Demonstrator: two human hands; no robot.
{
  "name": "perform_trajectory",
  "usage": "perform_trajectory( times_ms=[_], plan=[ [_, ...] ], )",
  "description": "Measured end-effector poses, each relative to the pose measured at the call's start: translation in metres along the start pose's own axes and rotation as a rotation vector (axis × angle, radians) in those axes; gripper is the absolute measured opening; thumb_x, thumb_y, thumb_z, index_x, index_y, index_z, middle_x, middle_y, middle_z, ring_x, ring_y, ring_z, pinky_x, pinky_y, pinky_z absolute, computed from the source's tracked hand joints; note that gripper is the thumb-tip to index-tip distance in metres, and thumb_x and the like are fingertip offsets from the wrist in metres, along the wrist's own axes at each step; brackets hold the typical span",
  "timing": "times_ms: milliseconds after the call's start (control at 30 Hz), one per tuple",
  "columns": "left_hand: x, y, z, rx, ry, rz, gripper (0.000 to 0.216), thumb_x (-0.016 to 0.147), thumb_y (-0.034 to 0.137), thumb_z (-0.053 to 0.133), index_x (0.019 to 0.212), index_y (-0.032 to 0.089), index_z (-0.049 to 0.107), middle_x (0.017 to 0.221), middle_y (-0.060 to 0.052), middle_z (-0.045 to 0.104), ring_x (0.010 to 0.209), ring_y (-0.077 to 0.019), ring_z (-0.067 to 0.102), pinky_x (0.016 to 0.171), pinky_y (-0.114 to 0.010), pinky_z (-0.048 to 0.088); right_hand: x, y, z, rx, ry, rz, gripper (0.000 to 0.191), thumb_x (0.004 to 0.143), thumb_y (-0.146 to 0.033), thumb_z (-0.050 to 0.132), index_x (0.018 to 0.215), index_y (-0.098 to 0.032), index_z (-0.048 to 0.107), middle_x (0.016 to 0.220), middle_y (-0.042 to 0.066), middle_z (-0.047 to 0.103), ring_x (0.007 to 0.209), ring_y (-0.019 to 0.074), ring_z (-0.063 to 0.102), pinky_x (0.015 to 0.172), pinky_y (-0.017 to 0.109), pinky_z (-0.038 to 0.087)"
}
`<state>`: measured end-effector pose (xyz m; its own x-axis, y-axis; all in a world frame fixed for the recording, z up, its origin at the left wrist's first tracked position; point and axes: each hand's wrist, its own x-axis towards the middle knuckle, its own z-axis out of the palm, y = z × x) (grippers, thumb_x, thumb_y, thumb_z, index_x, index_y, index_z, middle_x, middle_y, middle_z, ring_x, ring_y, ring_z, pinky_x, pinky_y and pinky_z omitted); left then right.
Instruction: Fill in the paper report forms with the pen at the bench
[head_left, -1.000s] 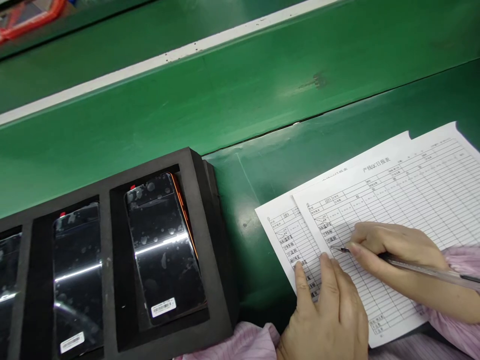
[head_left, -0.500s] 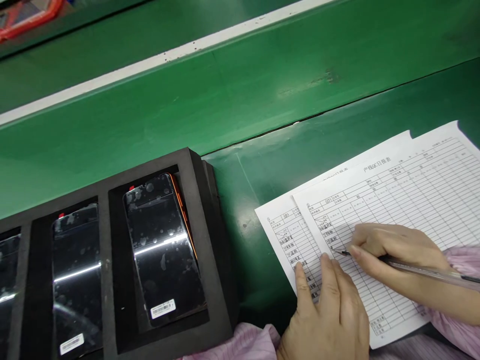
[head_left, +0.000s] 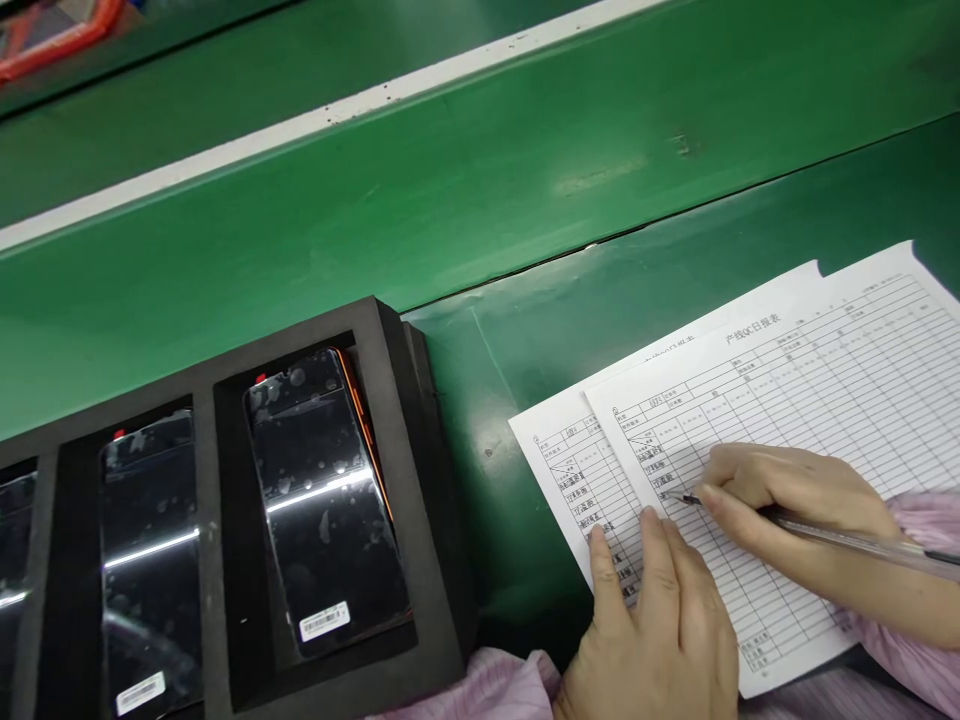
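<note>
Two overlapping printed form sheets lie at the right; the upper sheet (head_left: 795,400) partly covers the lower sheet (head_left: 551,425). My right hand (head_left: 795,510) is closed around a clear-barrelled pen (head_left: 847,541). The pen's tip touches or nearly touches the left column of the upper sheet, just below some handwritten characters. Flat across the left edges of both sheets rests my left hand (head_left: 652,625), its fingers stretched out and holding nothing. The heel of the left hand is cut off by the bottom of the view.
Left of the papers stands a black foam tray (head_left: 435,540) with phones in its slots. One phone (head_left: 330,540) with an orange side lies tilted; another phone (head_left: 150,600) is beside it. A green ledge (head_left: 450,190) runs behind. At top left is a red-edged object (head_left: 67,45).
The pen tip has shifted very slightly at the same row of the form. My left hand stays in place, and the view has moved a little.
</note>
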<state>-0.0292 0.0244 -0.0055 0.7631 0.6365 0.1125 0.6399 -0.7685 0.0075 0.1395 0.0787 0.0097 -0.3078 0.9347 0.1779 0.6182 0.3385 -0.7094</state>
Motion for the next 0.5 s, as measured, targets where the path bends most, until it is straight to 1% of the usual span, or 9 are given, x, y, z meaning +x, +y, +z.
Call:
perform_trajectory(
  times_ms=[100, 167, 233, 333, 500],
  plan=[
    [0.0003, 0.0009, 0.0007, -0.007, 0.001, -0.002, 0.036, 0.098, 0.038, 0.037, 0.108, 0.029, 0.07, 0.119, 0.0, 0.066, 0.121, -0.0251, 0.048, 0.093, -0.044, 0.044, 0.0025, -0.0023, -0.0007, -0.063, 0.005, -0.036, 0.03, 0.091, -0.011, 0.045, 0.066, -0.021, 0.033, 0.054, -0.007, 0.051, 0.043, 0.0042, 0.049, 0.04, 0.014, 0.041],
    [0.0007, 0.0012, 0.0004, -0.002, -0.006, -0.002, 0.037, 0.098, 0.038, 0.035, 0.107, 0.031, 0.07, 0.119, 0.001, 0.066, 0.12, -0.0244, 0.049, 0.093, -0.044, 0.045, 0.0024, -0.0033, -0.0001, -0.094, -0.012, -0.028, 0.031, 0.091, -0.011, 0.045, 0.065, -0.021, 0.031, 0.053, -0.007, 0.048, 0.043, 0.0043, 0.048, 0.041, 0.014, 0.041],
    [0.0012, 0.0009, -0.0003, 0.007, -0.009, -0.001, 0.037, 0.098, 0.038, 0.035, 0.107, 0.031, 0.07, 0.118, 0.001, 0.066, 0.12, -0.0241, 0.05, 0.093, -0.044, 0.044, 0.0017, -0.0041, 0.0001, -0.069, -0.002, -0.042, 0.031, 0.091, -0.011, 0.045, 0.066, -0.021, 0.031, 0.053, -0.007, 0.046, 0.041, 0.0041, 0.046, 0.039, 0.014, 0.04],
    [0.0013, 0.0004, -0.0005, 0.0, 0.004, -0.004, 0.035, 0.097, 0.038, 0.038, 0.106, 0.029, 0.071, 0.118, 0.0, 0.066, 0.12, -0.0249, 0.049, 0.094, -0.044, 0.043, 0.0006, -0.0039, -0.0012, -0.034, 0.008, -0.032, 0.03, 0.091, -0.01, 0.047, 0.067, -0.021, 0.034, 0.054, -0.007, 0.05, 0.043, 0.0046, 0.05, 0.041, 0.014, 0.043],
    [0.0011, 0.0011, 0.0011, -0.036, 0.024, -0.031, 0.035, 0.097, 0.038, 0.037, 0.104, 0.03, 0.071, 0.117, 0.002, 0.067, 0.12, -0.0244, 0.048, 0.093, -0.044, 0.043, 0.0006, -0.0017, -0.0038, -0.065, 0.016, -0.007, 0.03, 0.091, -0.01, 0.047, 0.065, -0.022, 0.038, 0.055, -0.006, 0.056, 0.044, 0.0069, 0.054, 0.041, 0.018, 0.046]
  ],
)
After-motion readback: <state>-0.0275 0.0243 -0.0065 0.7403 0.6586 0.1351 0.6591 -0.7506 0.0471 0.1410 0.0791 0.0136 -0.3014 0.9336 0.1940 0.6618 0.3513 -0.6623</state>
